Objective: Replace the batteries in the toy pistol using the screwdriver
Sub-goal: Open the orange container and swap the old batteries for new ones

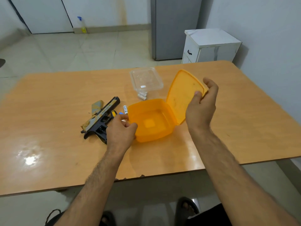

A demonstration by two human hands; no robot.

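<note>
Left hand is loosely curled against the near-left corner of the orange box, looks like it's just steadying it. Right hand pinches the box's lid, tipped up. Toy pistol lies left of center, barrel toward upper right, right beside the left hand, so I'd guess that one goes for it.

Glossy wooden table, translucent orange plastic box, clear plastic tub
</note>
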